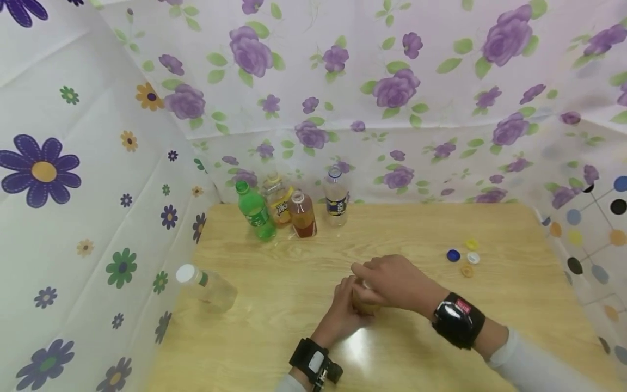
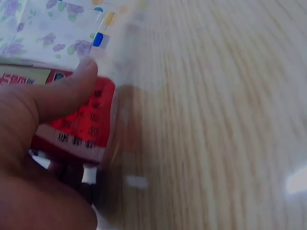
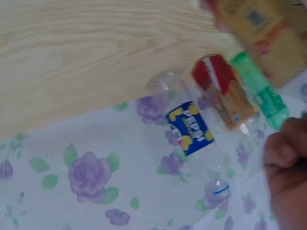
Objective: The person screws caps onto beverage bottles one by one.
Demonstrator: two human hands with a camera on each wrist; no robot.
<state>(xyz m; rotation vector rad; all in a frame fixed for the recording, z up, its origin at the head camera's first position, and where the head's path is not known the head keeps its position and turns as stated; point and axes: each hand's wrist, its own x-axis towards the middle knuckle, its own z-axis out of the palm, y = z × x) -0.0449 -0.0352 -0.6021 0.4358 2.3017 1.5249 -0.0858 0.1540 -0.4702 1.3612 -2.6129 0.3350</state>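
My left hand (image 1: 343, 313) grips a bottle (image 1: 364, 306) low over the table. Its label shows red with printed characters (image 2: 91, 112) in the left wrist view, where the thumb lies across it. The right wrist view shows a tan face of the label (image 3: 261, 36) with a barcode. At the top of this bottle, my right hand (image 1: 392, 283) has its fingers curled over the cap end. Those fingers hide the cap itself. Only the curled knuckles of the right hand (image 3: 290, 167) appear at the edge of its wrist view.
Uncapped bottles stand along the back: green (image 1: 256, 212), orange-labelled (image 1: 279, 204), red-and-amber (image 1: 302, 215) and a clear Pepsi bottle (image 1: 336, 201). A clear bottle with a white cap (image 1: 208, 288) stands at left. Several loose caps, including a blue cap (image 1: 453, 255), lie at right. Flowered cloth walls border the table.
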